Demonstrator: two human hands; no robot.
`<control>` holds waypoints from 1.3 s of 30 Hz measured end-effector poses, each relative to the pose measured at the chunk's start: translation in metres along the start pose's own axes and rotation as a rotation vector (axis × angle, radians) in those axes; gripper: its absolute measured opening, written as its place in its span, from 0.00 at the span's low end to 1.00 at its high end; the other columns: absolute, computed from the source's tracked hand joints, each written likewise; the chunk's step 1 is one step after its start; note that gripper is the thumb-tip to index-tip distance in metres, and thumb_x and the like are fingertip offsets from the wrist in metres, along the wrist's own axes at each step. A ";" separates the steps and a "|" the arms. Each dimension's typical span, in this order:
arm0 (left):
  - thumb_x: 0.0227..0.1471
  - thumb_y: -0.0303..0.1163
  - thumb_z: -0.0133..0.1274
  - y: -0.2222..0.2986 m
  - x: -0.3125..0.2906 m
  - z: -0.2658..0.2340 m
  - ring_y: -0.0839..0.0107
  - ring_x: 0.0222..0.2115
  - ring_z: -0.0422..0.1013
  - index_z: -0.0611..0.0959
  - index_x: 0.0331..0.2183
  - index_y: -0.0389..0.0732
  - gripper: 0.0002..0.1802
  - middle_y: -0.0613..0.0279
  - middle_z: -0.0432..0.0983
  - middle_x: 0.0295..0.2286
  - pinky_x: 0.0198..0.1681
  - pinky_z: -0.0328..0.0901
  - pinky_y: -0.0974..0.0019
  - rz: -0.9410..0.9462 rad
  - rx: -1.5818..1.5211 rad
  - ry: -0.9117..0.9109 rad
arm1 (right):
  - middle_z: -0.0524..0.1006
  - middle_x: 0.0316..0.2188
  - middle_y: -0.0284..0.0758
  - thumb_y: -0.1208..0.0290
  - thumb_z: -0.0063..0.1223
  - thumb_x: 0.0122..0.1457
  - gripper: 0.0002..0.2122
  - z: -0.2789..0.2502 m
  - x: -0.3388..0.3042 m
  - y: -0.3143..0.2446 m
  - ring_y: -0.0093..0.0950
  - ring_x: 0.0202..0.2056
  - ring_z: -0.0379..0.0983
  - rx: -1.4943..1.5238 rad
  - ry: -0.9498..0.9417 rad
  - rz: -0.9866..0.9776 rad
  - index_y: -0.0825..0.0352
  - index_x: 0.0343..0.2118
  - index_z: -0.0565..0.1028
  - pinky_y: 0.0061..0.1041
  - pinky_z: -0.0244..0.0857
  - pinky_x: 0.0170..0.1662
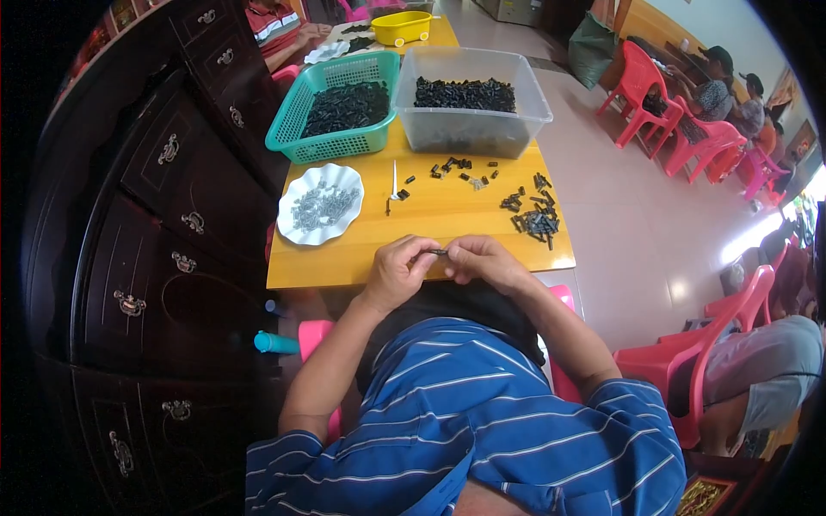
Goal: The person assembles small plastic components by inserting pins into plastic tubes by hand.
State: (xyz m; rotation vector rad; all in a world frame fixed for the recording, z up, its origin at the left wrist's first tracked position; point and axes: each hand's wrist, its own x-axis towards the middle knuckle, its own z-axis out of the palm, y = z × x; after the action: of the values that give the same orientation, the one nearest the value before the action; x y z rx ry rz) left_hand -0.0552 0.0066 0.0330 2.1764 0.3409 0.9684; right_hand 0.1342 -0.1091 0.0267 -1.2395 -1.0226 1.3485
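Just over the near edge of the wooden table (413, 271), my left hand (400, 268) and my right hand (482, 260) meet, fingertips pinched. Between them is a small black plastic piece (437, 251), gripped from both ends. To the left a white scalloped plate (295, 225) holds many small clear pieces (323, 206). A pile of black pieces (539, 222) lies to the right, and more black pieces (460, 163) are scattered farther back with a few clear ones. A thin white stick (395, 179) lies near the plate.
At the table's back stand a green basket (288, 142) and a clear plastic bin (473, 133), both holding black pieces. Behind them is a yellow tub (402, 28). A dark cabinet (172, 241) borders the left. Other people sit on pink chairs (641, 90) at right.
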 end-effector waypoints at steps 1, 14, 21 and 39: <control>0.51 0.20 0.59 0.000 0.000 0.001 0.59 0.29 0.78 0.83 0.36 0.35 0.08 0.52 0.80 0.30 0.32 0.71 0.65 -0.010 -0.019 -0.006 | 0.78 0.32 0.28 0.59 0.47 0.70 0.14 0.000 0.000 -0.001 0.16 0.32 0.72 -0.054 -0.035 0.005 0.65 0.40 0.77 0.17 0.69 0.39; 0.51 0.21 0.60 0.003 -0.002 0.003 0.61 0.28 0.79 0.83 0.36 0.33 0.07 0.52 0.81 0.30 0.31 0.72 0.66 -0.059 -0.076 0.008 | 0.70 0.21 0.29 0.60 0.42 0.72 0.16 0.015 -0.001 0.003 0.19 0.24 0.67 -0.166 0.092 -0.069 0.65 0.31 0.73 0.19 0.62 0.30; 0.50 0.19 0.59 0.008 0.000 0.001 0.56 0.30 0.78 0.83 0.36 0.34 0.08 0.51 0.80 0.29 0.33 0.71 0.64 0.081 0.027 0.059 | 0.68 0.21 0.28 0.60 0.43 0.70 0.15 0.023 -0.001 0.001 0.20 0.23 0.64 0.022 0.110 -0.037 0.64 0.30 0.71 0.20 0.61 0.28; 0.51 0.19 0.57 0.001 0.002 -0.005 0.59 0.30 0.78 0.83 0.37 0.35 0.09 0.53 0.80 0.32 0.33 0.72 0.65 0.055 -0.066 -0.066 | 0.78 0.32 0.30 0.56 0.46 0.69 0.16 0.015 -0.002 0.002 0.18 0.32 0.72 0.060 -0.006 0.019 0.65 0.38 0.78 0.18 0.68 0.40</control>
State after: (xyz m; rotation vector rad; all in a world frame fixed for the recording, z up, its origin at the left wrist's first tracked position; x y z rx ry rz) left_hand -0.0578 0.0097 0.0367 2.1615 0.2156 0.9230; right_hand 0.1194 -0.1110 0.0272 -1.2041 -0.9702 1.3890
